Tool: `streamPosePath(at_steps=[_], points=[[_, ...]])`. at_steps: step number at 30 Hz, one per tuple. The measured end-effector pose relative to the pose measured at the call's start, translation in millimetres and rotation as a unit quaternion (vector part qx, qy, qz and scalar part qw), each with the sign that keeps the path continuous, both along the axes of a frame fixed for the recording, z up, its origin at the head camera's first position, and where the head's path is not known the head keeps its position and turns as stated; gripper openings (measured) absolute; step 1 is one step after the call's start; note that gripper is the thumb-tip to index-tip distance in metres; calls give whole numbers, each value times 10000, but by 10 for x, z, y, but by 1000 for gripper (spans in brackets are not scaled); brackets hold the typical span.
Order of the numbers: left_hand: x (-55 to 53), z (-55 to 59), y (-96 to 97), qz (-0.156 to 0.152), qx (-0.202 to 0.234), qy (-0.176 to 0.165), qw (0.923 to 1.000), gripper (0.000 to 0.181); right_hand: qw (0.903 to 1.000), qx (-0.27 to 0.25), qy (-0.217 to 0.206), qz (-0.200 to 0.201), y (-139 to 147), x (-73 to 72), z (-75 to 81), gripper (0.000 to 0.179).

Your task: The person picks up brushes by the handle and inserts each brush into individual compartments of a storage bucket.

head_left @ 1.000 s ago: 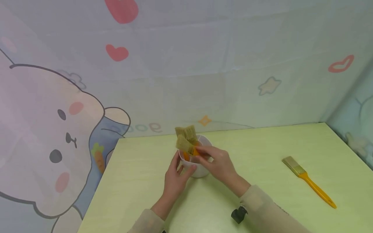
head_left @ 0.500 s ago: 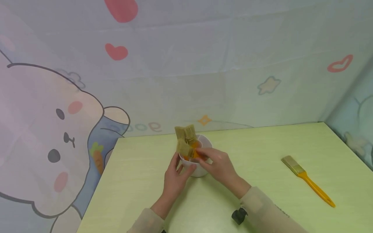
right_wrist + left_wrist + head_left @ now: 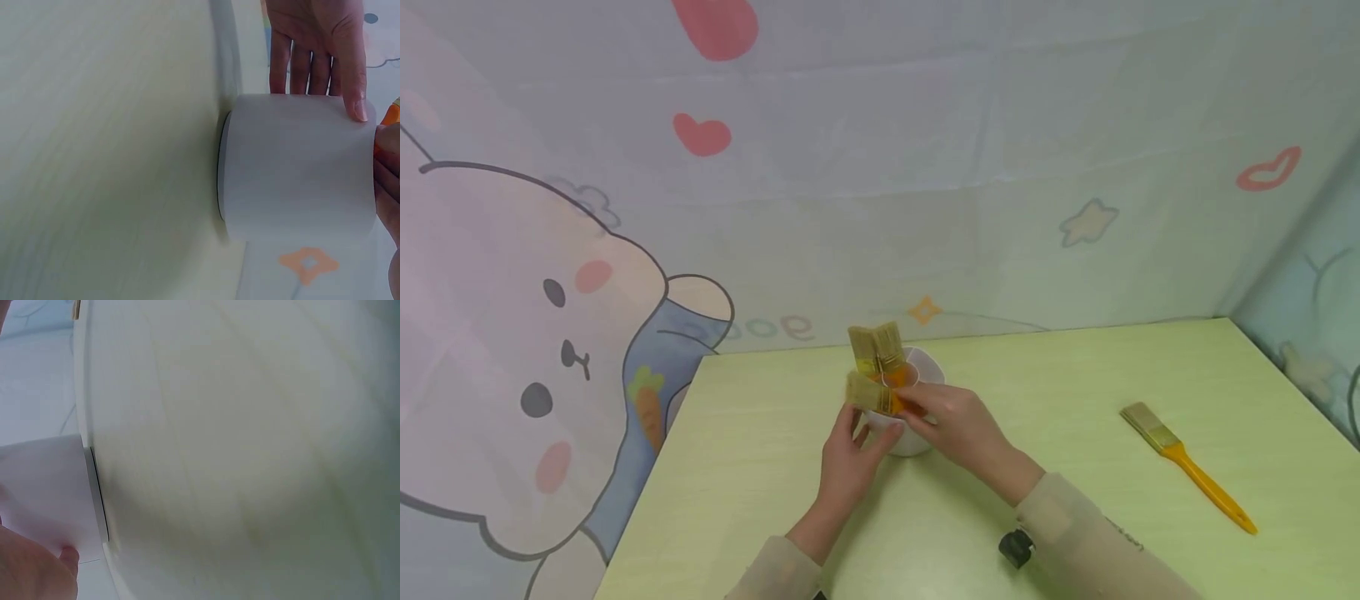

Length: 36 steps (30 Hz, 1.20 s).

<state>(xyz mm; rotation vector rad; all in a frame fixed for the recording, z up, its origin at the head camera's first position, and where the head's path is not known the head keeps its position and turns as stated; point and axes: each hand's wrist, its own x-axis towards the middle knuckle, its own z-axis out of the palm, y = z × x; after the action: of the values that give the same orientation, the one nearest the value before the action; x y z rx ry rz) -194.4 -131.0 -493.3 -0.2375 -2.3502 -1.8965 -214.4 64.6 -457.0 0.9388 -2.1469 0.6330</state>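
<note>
A white round holder with inner dividers stands upright on the table. My left hand grips its near left side, thumb in front, as the right wrist view shows with the holder's wall and the left hand. With thumb and fingertips my right hand pinches the orange handle of a paintbrush at the mouth; its bristles point left over the rim. The handle's lower end is hidden. Behind it, two more paintbrushes stand in the holder, bristles up.
Another paintbrush with a yellow-orange handle lies on the table at the right, bristles toward the back. The pale green table meets a printed cloth backdrop along its far edge. A black wrist device sits below the right sleeve.
The pinched paintbrush has tipped down to the left, its bristles now lower and nearly level. My left hand keeps its hold, and the holder stays in place.
</note>
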Motion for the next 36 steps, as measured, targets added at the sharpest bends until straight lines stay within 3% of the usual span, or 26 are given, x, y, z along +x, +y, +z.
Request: streamPosePath(at_steps=[9, 16, 26, 32, 36], points=[[28, 14, 5, -11, -56, -46, 10000, 73, 9994, 256, -59, 224, 19, -24, 82, 31], [29, -5, 33, -38, 15, 13, 10000, 73, 9984, 438, -314, 148, 51, -6, 135, 27], [70, 23, 1, 203, -265, -286, 9990, 94, 9987, 340, -303, 210, 248, 36, 263, 32], [142, 62, -61, 303, -235, -515, 9979, 92, 9991, 343, -124, 206, 385, 26, 349, 31], [249, 78, -109, 284, -246, -570, 9977, 91, 9993, 344, -46, 156, 433, -4, 376, 34]])
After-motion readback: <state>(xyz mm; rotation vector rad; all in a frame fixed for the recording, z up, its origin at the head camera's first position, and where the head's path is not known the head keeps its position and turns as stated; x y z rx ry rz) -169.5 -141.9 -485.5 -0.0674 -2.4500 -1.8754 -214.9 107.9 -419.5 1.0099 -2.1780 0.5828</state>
